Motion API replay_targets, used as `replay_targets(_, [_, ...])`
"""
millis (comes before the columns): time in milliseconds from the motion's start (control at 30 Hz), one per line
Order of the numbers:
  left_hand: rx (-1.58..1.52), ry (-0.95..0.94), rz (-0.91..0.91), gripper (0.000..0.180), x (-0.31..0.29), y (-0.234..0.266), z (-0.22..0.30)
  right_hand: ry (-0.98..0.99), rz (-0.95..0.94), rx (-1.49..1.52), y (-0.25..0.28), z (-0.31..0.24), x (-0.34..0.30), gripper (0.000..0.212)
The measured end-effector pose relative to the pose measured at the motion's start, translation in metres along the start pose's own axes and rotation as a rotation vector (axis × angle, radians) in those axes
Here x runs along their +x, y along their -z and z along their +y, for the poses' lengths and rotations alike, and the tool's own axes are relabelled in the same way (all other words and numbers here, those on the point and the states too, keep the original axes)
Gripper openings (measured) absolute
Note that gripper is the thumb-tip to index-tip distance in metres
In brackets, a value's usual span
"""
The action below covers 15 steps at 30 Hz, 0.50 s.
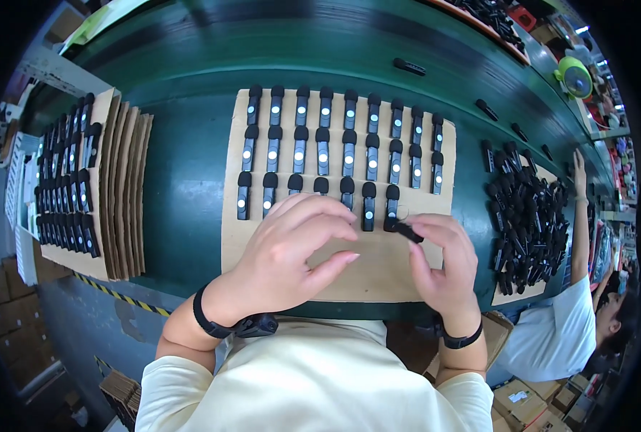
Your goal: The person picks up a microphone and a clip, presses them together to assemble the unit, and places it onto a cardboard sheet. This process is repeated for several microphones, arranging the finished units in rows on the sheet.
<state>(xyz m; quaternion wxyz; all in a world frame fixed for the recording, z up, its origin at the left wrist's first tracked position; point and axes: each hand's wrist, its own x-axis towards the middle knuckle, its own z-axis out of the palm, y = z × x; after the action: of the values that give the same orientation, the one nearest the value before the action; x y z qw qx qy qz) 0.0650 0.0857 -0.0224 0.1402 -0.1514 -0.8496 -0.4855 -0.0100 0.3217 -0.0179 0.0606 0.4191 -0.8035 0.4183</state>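
In front of me a flat cardboard sheet [371, 277] carries rows of small black clip-on microphones [372, 158]. Each has a dark foam head, and most show a pale round dot. My right hand [446, 263] pinches another black clip-on microphone [409, 232] between thumb and fingers, just below the right end of the nearest row. My left hand [281, 248] hovers over the near left part of the sheet. Its fingers are curved and apart, with nothing visible between thumb and fingertips. It hides the lower ends of a few microphones in the nearest row.
A stack of cardboard sheets [129, 194] stands left, its top one filled with microphones. To the right, a heap of loose microphones [525, 216] lies on cardboard. Several more lie scattered along the green table [191, 129]. A co-worker's arm [581, 237] reaches in at right.
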Motion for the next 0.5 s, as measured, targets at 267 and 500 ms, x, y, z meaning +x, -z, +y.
replay_targets(267, [0.006,0.01,0.024,0.019,0.0,0.006,-0.004,0.033,-0.09,-0.297,0.007,0.031,-0.023,0.03])
replay_targets(500, [0.017,0.007,-0.003,0.02,0.004,0.007,-0.002,0.033,-0.21,-0.345,0.002,0.03,-0.03,0.028])
